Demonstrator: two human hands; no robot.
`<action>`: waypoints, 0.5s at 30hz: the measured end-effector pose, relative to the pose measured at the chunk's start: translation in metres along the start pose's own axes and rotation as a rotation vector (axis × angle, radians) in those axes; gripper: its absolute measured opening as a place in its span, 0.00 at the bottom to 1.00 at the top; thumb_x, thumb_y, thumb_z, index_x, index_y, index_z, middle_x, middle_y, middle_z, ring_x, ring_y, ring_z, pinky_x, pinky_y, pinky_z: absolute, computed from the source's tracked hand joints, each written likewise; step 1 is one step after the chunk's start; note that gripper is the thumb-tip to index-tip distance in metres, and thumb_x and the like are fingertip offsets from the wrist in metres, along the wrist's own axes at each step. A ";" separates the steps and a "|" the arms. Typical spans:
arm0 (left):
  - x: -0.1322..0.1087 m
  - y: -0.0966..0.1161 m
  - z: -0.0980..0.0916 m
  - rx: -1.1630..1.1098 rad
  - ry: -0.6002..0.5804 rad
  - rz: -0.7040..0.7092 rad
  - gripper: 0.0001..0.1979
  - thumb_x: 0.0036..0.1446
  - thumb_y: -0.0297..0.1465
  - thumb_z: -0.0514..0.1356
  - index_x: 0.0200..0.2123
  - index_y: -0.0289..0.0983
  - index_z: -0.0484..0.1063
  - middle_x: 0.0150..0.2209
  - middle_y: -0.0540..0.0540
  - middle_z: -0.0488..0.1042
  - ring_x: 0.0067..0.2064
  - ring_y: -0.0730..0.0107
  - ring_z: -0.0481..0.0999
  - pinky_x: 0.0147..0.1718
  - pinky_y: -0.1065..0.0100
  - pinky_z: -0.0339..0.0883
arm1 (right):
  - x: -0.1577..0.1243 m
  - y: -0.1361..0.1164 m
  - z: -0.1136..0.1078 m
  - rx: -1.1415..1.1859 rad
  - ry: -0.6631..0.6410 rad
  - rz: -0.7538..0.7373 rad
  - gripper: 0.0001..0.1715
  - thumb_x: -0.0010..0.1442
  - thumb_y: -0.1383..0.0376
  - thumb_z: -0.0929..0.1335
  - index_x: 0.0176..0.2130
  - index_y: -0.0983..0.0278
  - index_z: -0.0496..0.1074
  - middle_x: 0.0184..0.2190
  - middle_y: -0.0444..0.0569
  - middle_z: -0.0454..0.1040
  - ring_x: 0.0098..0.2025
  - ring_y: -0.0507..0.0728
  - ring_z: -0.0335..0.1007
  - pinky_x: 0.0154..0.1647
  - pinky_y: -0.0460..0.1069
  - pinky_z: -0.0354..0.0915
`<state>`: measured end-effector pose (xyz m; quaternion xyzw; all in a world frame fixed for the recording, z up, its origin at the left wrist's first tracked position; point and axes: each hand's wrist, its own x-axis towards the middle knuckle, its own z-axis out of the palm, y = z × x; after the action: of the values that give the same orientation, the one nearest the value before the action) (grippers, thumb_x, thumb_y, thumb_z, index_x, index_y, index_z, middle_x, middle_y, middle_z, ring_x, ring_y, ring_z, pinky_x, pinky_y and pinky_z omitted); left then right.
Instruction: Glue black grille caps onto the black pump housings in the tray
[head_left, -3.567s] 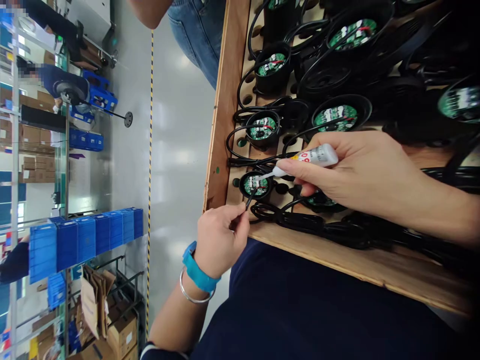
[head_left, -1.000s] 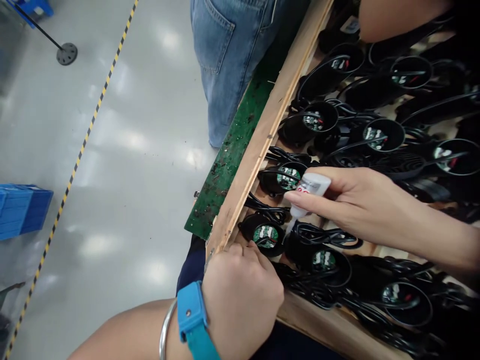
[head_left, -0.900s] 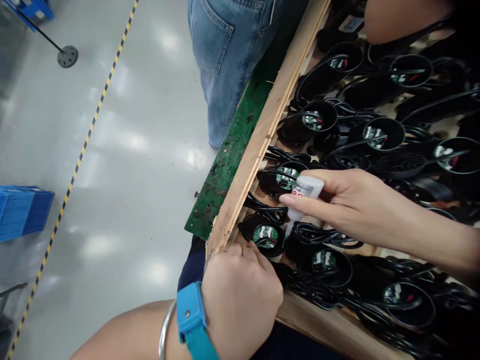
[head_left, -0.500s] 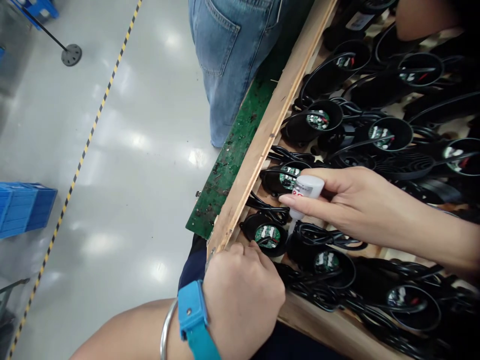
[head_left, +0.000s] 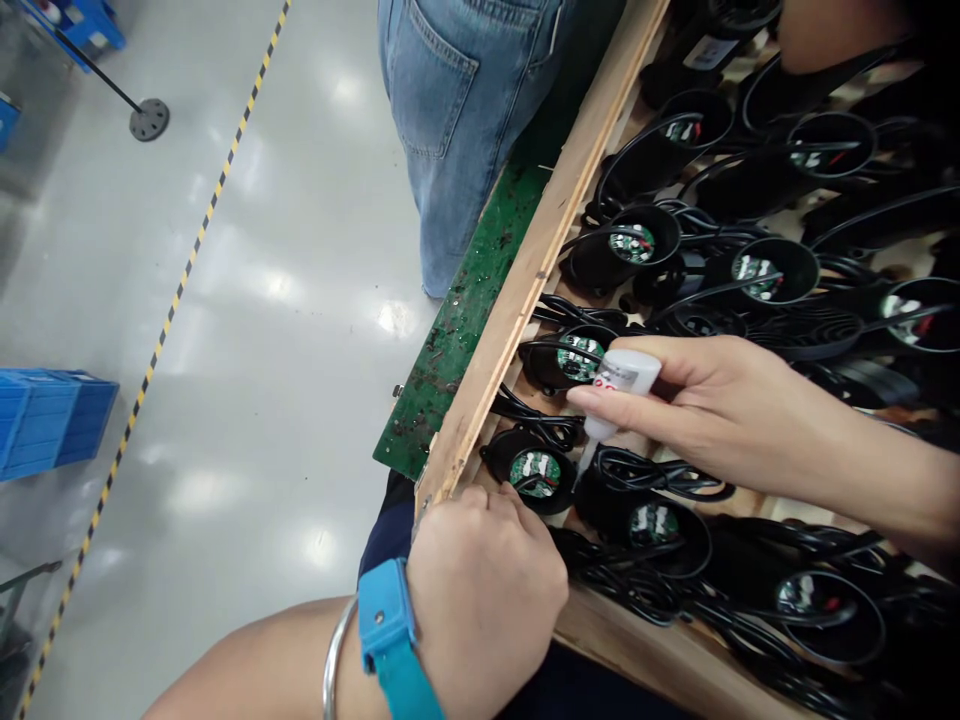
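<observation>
My right hand (head_left: 697, 400) pinches a small white squeeze bottle (head_left: 626, 375) with red print between thumb and fingers. It is tilted, its thin nozzle pointing down at the right rim of a black round housing (head_left: 495, 460); whether the tip touches cannot be told. Inside that housing sits a green circuit board (head_left: 534, 470) with white parts. My left hand (head_left: 484, 600), with a blue wrist strap (head_left: 386, 615) and a metal bangle, is curled closed by the near corner of the wooden tray (head_left: 480, 420), just below the same housing. Its fingertips are hidden.
Several more black housings (head_left: 761, 270) with boards and coiled black cables (head_left: 660, 470) fill the tray. A person in jeans (head_left: 450, 120) stands beyond the green board (head_left: 465, 330) along the tray's left side. Blue bins (head_left: 56, 420) stand on the floor at left.
My right hand has shifted slightly right with the bottle, and the nozzle leans a little more, its tip nearer the housing's rim. My left hand stays nearly where it was.
</observation>
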<state>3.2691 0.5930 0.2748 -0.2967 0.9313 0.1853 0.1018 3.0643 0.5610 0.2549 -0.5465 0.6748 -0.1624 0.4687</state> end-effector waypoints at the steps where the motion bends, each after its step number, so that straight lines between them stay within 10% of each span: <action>1: 0.001 0.000 -0.001 -0.004 -0.026 -0.005 0.12 0.45 0.18 0.55 0.31 0.28 0.78 0.30 0.36 0.79 0.28 0.61 0.77 0.23 0.66 0.73 | -0.001 0.001 -0.002 0.026 0.020 0.020 0.38 0.46 0.31 0.65 0.21 0.63 0.67 0.16 0.45 0.63 0.19 0.50 0.55 0.18 0.47 0.53; 10: 0.006 -0.003 -0.014 -0.006 -0.269 -0.129 0.14 0.52 0.16 0.53 0.37 0.30 0.76 0.33 0.38 0.78 0.34 0.57 0.80 0.30 0.63 0.75 | -0.042 0.042 -0.023 0.823 0.348 0.280 0.30 0.37 0.39 0.74 0.17 0.62 0.68 0.14 0.45 0.56 0.16 0.50 0.48 0.17 0.49 0.48; 15: 0.005 0.000 -0.020 0.033 -0.280 -0.257 0.12 0.59 0.19 0.51 0.35 0.32 0.74 0.32 0.38 0.78 0.37 0.55 0.80 0.35 0.60 0.73 | -0.097 0.074 -0.039 0.927 0.480 0.190 0.20 0.44 0.45 0.71 0.21 0.58 0.73 0.21 0.52 0.62 0.19 0.53 0.52 0.21 0.56 0.55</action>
<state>3.2631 0.5825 0.2918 -0.3830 0.8653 0.1947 0.2580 2.9858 0.6618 0.2652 -0.1656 0.6672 -0.5210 0.5060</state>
